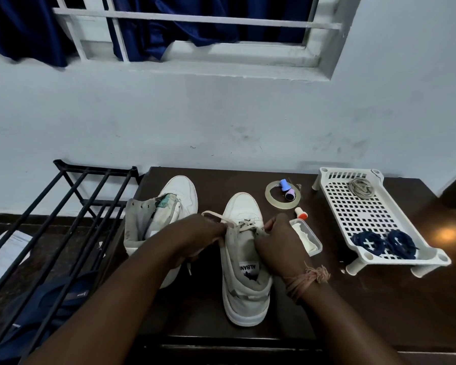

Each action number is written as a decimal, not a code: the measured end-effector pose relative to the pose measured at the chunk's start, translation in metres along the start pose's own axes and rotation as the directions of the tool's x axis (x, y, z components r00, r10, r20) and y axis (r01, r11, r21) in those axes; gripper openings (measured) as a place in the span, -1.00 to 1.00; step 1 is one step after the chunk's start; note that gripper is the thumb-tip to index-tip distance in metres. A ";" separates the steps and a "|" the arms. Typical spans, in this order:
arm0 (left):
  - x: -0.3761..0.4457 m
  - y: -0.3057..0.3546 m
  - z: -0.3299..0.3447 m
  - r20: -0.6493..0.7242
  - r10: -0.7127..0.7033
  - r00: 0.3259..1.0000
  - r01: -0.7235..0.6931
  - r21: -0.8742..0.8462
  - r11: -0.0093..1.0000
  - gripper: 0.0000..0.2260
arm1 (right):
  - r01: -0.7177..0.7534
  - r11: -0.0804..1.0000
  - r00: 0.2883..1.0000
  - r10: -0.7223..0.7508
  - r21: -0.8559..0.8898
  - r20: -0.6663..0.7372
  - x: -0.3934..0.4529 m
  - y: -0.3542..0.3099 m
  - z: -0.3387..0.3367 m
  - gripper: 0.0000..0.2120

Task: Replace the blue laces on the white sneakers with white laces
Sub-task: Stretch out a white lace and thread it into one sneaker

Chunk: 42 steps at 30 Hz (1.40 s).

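On the dark table (pixel 353 299), both hands' grip seemingly pinches the white lace (pixel 244 224).

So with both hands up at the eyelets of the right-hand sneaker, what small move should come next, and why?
Probably draw the white lace snug across the lowest eyelets, then feed an end through the next eyelet up. Both the left hand and right hand pinch it near the toe end of the sneaker, where only the first crossings look threaded. The blue laces already lie in the white tray.
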State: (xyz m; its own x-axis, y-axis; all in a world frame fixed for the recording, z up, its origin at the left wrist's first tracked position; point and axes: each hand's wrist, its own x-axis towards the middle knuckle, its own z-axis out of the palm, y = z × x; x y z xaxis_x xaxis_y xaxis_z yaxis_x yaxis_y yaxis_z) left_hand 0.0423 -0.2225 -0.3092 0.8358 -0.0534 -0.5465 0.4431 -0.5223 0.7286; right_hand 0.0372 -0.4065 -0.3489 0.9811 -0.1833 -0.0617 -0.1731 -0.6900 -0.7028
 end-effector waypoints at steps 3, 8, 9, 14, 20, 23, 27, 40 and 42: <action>0.006 0.006 -0.005 -0.118 0.221 0.968 -0.249 -0.358 0.900 -0.56 | 0.015 1.000 1.000 -0.015 -0.002 -0.012 -0.001 -0.001 0.002 -0.82; 0.005 0.013 -0.002 -0.095 0.169 0.981 -0.174 -0.817 0.550 -0.55 | 0.004 1.000 1.000 -0.004 0.007 0.000 0.000 -0.002 0.002 -0.81; 0.008 0.008 0.001 -0.134 0.129 0.983 -0.186 -0.657 0.730 -0.56 | 0.003 1.000 1.000 -0.003 0.001 0.002 0.000 -0.002 0.002 -0.81; 0.012 -0.002 0.014 -0.100 0.102 0.990 -0.052 0.410 0.910 -0.66 | 0.002 1.000 1.000 -0.002 0.006 -0.006 0.000 -0.002 0.000 -0.81; 0.007 0.013 0.005 -0.245 0.226 0.943 -0.324 -0.513 0.795 -0.58 | -0.003 1.000 1.000 0.003 -0.028 0.003 -0.001 -0.003 0.000 -0.82; 0.010 0.017 0.002 -0.174 0.269 0.947 -0.282 -0.852 0.442 -0.54 | -0.007 1.000 1.000 0.007 -0.029 0.006 -0.001 -0.003 -0.001 -0.83; 0.009 0.007 0.002 -0.160 0.065 0.985 -0.141 -0.528 0.838 -0.60 | -0.002 0.998 1.000 0.001 -0.058 -0.025 -0.002 -0.004 -0.001 -0.83; 0.030 -0.021 0.020 -0.263 0.282 0.923 -0.144 0.444 0.884 -0.59 | 0.005 0.999 1.000 -0.006 -0.043 -0.020 -0.001 -0.002 -0.001 -0.80; 0.034 -0.025 0.025 -0.242 0.411 0.879 -0.269 0.460 0.846 -0.58 | 0.010 0.999 1.000 -0.011 -0.042 -0.017 -0.001 -0.003 -0.002 -0.82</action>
State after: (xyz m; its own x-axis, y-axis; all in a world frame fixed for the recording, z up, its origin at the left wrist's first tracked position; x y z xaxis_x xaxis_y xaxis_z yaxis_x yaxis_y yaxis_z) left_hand 0.0517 -0.2325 -0.3562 0.9952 -0.0558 -0.0809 0.0007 -0.8193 0.5734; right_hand 0.0363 -0.4052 -0.3452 0.9813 -0.1877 -0.0424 -0.1670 -0.7207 -0.6729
